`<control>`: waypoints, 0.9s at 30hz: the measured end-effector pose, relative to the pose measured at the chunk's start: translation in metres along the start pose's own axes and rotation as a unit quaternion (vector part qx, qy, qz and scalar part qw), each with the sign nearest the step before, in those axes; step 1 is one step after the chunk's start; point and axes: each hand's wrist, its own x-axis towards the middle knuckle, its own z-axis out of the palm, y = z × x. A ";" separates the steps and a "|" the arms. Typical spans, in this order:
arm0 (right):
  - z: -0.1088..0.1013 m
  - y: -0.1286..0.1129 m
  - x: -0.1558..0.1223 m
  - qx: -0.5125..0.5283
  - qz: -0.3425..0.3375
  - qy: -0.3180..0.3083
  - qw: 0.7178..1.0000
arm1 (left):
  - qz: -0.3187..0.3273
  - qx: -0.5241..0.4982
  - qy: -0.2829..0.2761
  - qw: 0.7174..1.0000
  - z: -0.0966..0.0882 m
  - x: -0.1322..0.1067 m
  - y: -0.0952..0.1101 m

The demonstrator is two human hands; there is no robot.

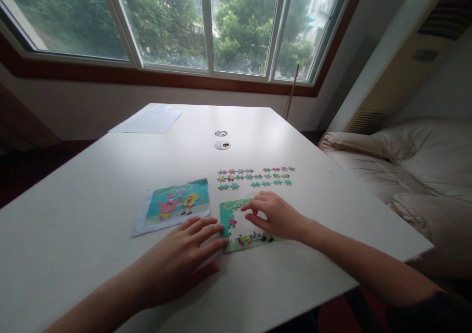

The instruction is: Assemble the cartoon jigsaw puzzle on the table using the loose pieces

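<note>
While left hand (180,259) lies open, teal-edged puzzle (231,209) centre white; right hand (275,216) grip unclear.

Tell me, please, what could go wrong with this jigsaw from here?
The right hand rests on the part-built jigsaw puzzle; a slip might dislodge what is already fitted. The loose pieces lie in rows just beyond that hand, so reaching across could scatter them.

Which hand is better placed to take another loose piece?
Probably the right hand: it lies on the puzzle board nearest the loose pieces; the left hand rests at the board's left edge.
</note>
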 end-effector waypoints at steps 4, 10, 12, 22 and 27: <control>-0.027 0.037 0.000 -0.050 0.051 0.041 0.997 | 0.003 0.001 0.005 1.000 -0.001 -0.001 -0.001; -0.070 0.102 -0.017 -0.135 0.186 0.043 0.972 | 0.000 -0.016 0.011 1.000 -0.001 -0.001 -0.002; -0.077 0.115 -0.023 -0.145 0.215 0.003 0.966 | 0.002 -0.018 0.018 1.000 -0.001 -0.001 -0.002; -0.061 0.106 -0.020 -0.110 0.224 -0.058 0.967 | -0.001 -0.007 0.002 1.000 -0.002 -0.002 -0.002; -0.046 0.104 -0.016 -0.113 0.222 -0.040 0.968 | 0.000 -0.018 0.023 1.000 -0.001 -0.002 -0.001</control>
